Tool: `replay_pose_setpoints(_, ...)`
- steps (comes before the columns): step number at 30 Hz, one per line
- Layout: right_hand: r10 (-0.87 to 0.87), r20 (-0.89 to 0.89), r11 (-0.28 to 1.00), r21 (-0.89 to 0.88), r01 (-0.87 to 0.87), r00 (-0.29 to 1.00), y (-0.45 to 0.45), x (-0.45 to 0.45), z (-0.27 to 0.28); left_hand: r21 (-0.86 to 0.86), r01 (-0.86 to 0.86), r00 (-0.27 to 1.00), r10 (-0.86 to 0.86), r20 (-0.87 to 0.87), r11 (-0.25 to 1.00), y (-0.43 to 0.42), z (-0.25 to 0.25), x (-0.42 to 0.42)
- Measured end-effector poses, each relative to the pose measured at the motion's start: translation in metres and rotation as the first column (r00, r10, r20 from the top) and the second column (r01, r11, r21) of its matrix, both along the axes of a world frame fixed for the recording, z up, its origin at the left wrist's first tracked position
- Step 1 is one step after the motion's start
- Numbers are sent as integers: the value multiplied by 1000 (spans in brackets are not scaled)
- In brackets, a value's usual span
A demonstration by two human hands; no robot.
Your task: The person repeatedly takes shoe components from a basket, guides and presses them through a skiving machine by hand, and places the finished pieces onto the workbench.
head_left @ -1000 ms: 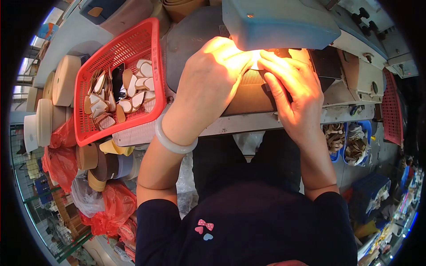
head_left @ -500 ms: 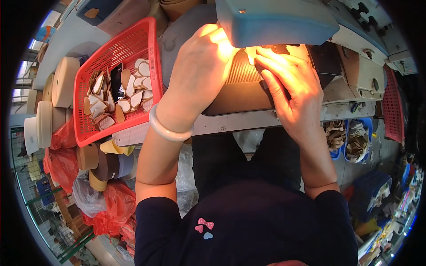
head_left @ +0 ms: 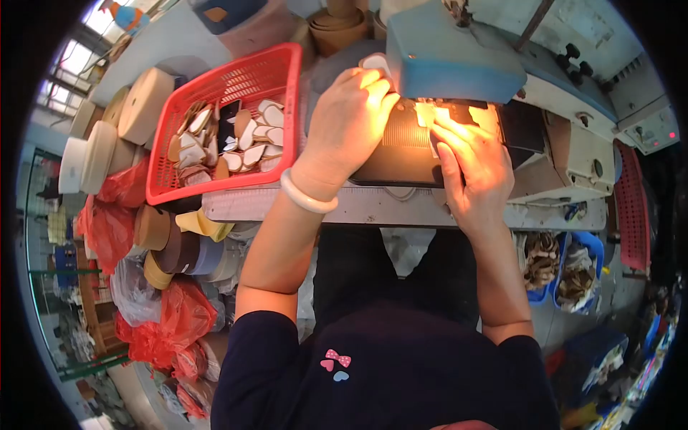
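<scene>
My left hand (head_left: 353, 122), with a white bangle (head_left: 307, 195) on its wrist, is closed at the left end of the blue machine head (head_left: 459, 57). Its curled fingers grip a small white piece with a brown edge (head_left: 375, 63), which sticks out above them. Under the lamp my right hand (head_left: 479, 165) lies with fingers stretched out, fingertips at a brightly lit pale piece (head_left: 428, 113). Glare hides how the fingertips meet it. Between my hands is a ribbed plate (head_left: 405, 134) on the machine.
A red basket (head_left: 295, 107) on the left holds several white, brown-edged pieces. Rolls of strip (head_left: 147, 107) and red plastic bags (head_left: 188, 315) sit further left. Blue bins (head_left: 598, 269) with scraps stand below the bench (head_left: 287, 206) on the right.
The camera view has shifted, showing more of the machine and wall. My left hand has moved away from the lit area, and a white piece now shows in its fingers. My right hand stays under the lamp.
</scene>
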State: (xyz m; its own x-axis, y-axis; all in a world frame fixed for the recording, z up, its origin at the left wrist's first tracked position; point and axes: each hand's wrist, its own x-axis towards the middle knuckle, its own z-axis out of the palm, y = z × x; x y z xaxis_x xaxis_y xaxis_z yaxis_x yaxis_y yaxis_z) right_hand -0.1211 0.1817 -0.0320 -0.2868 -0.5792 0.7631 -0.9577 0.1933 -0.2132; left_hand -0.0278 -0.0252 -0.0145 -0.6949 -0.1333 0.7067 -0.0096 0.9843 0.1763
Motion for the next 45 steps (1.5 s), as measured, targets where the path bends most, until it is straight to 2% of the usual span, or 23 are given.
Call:
replay_pose_setpoints(4,-4,5,1000,9,4,1000,8,4,-5,135,20,992,-3,-126,991,8,-6,25)
replay_pose_setpoints(7,0,-7,1000,-5,0,1000,14,5,-10,172,48,998,-40,-52,984,14,-5,60)
replay_pose_setpoints(8,12,6,1000,-9,-12,1000,14,5,-11,93,97,995,-94,-40,991,18,-1,73)
replay_pose_setpoints(12,38,-10,999,18,-37,999,19,3,-17,54,134,991,-134,-6,990,15,-12,124)
replay_pose_setpoints(15,27,-37,999,25,-26,999,21,4,-22,9,49,995,-48,-92,999,-10,-24,155)
replay_pose_setpoints(16,17,-40,999,48,-15,999,23,3,-25,-45,-71,980,61,-190,996,-19,-28,156)
replay_pose_setpoints(20,2,-78,998,56,2,997,23,2,-30,-4,-227,966,225,-127,974,-71,-28,160)
replay_pose_setpoints(24,-33,-64,998,57,37,997,26,16,-25,74,-255,966,250,69,964,-82,-46,150)
replay_pose_setpoints(25,-33,-114,999,10,35,993,32,26,-29,107,-224,975,223,21,969,-79,-49,150)
replay_pose_setpoints(26,52,-192,998,43,-44,980,43,35,-30,138,-195,979,201,-26,971,-76,-49,151)
replay_pose_setpoints(27,116,-193,989,118,-94,974,53,46,-34,166,-167,981,180,-70,972,-72,-51,153)
replay_pose_setpoints(29,305,-34,942,158,-296,952,45,64,-46,196,-168,974,194,-119,966,-65,-60,162)
replay_pose_setpoints(31,273,217,921,223,-320,937,35,70,-76,201,-160,968,193,-159,966,-57,-68,171)
replay_pose_setpoints(34,29,277,907,396,-142,960,16,58,-87,216,-195,964,227,-138,957,-41,-79,189)
replay_pose_setpoints(37,-143,463,896,435,-84,875,-3,35,-110,221,-235,955,266,-127,947,-26,-85,206)
replay_pose_setpoints(40,-72,328,868,486,-103,942,-21,27,-108,282,-226,953,271,-134,933,-6,-93,217)
replay_pose_setpoints(45,18,276,859,488,-156,961,-14,23,-113,359,-137,981,178,-81,923,32,-112,207)
